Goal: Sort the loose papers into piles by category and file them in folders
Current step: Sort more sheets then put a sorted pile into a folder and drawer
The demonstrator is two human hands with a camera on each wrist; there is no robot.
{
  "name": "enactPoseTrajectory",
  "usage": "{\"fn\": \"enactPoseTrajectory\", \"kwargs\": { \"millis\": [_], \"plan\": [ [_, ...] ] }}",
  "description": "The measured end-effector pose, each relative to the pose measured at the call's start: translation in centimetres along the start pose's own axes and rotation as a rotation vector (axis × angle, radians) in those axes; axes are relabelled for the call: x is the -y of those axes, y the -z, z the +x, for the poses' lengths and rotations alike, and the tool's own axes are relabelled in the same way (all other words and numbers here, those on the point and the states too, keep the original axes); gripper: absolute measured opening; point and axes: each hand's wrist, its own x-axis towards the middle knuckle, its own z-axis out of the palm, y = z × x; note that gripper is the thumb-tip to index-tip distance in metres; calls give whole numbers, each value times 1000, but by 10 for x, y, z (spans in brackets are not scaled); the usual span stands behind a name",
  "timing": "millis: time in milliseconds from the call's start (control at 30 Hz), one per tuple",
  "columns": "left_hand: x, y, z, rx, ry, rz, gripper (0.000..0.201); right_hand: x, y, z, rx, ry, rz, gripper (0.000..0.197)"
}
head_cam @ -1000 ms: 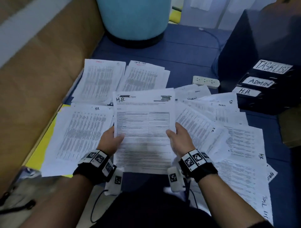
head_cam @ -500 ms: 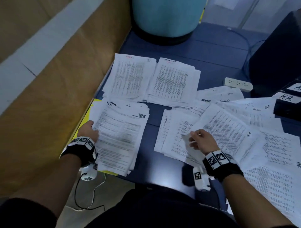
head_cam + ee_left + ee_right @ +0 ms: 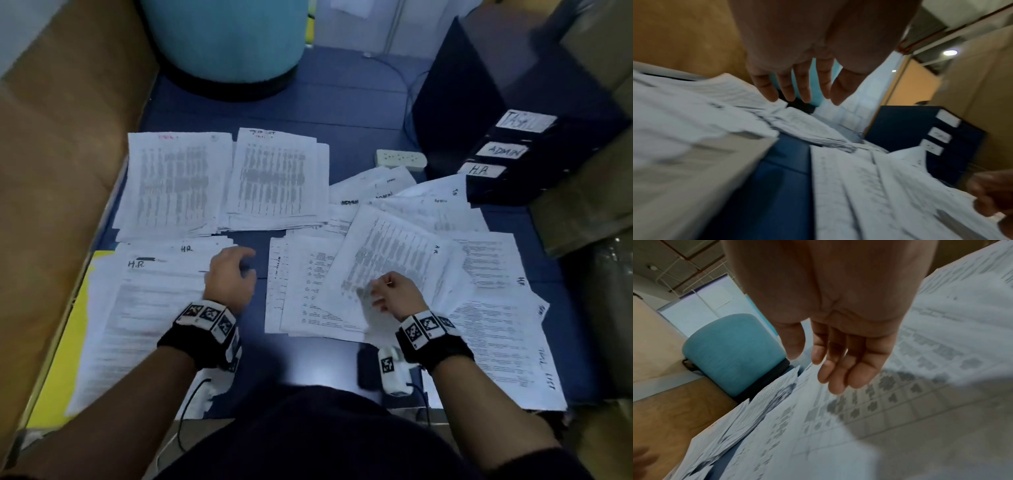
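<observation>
Your left hand (image 3: 230, 278) hangs over the right edge of the white printed stack marked "H.R." (image 3: 150, 308), fingers (image 3: 786, 91) straight, slightly spread and holding nothing; the left wrist view shows the tips just above the paper, not touching. That stack lies on a yellow folder (image 3: 73, 329) at the near left of the dark blue table (image 3: 325, 113).

Your right hand (image 3: 397, 296) is at the near edge of the tilted white sheet of printed columns (image 3: 394, 260), which tops the loose fanned papers (image 3: 479, 274) on the right. In the head view its fingers curl at the sheet's edge; in the right wrist view the fingers (image 3: 840, 368) hang relaxed above the sheet with no paper between them. I cannot tell whether they pinch it.

Two sorted white stacks (image 3: 226, 178) sit behind. The dark labelled binders (image 3: 513, 154) stand far right.
</observation>
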Motion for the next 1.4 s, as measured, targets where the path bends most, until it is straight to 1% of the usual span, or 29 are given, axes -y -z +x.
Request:
{"fn": "enactPoseTrajectory", "kwargs": {
  "millis": [67,167,233,300,333,400,467,567,667,733,800,833,933,1000,1067,1167,1267,1333,1400],
  "plan": [
    [-30,-20,7,65,-62,-21,32,-9,18,2,-37,-28,-29,22],
    [-66,-52,10,161,-107,-34,30,-26,42,7,-99,-64,-56,22],
    [-81,-73,10,216,-104,-18,31,-37,55,9,-123,-83,-103,18],
    [-90,-93,7,290,-54,-19,35,-46,65,11,-138,-128,-151,13],
    [-92,-102,6,336,-24,-19,38,-50,68,13,-143,-158,-174,18],
    [-90,-117,1,429,22,11,46,-57,69,16,-146,-197,-211,41],
    [-87,-127,-4,471,54,56,56,-62,67,20,-153,-213,-203,57],
    [-89,-132,-6,465,76,49,69,-61,65,21,-177,-255,-127,69],
    [-90,-134,-5,471,63,67,72,-54,66,17,-225,-263,-25,69],
    [-89,-134,-7,480,76,63,72,-54,68,16,-249,-262,14,59],
    [-87,-135,-10,489,83,64,72,-56,67,16,-249,-239,-25,35],
    [-85,-136,-11,486,82,67,73,-59,68,17,-250,-225,-41,27],
    [-83,-136,-12,469,80,57,73,-61,75,13,-244,-161,-83,44],
    [-82,-136,-12,470,95,29,73,-60,82,9,-216,-152,-121,46],
    [-83,-136,-12,462,118,-28,73,-60,89,6,-176,-134,-114,46],
    [-90,-134,-12,402,158,-158,69,-58,105,-1,-123,-75,-44,30],
    [-99,-127,-6,332,214,-349,66,-51,122,-11,-74,5,-19,20],
    [-103,-122,-1,320,250,-477,65,-49,131,-14,-69,38,-6,18],
    [-105,-117,2,330,267,-532,58,-50,135,-13,-58,56,1,18]
  ]
}}
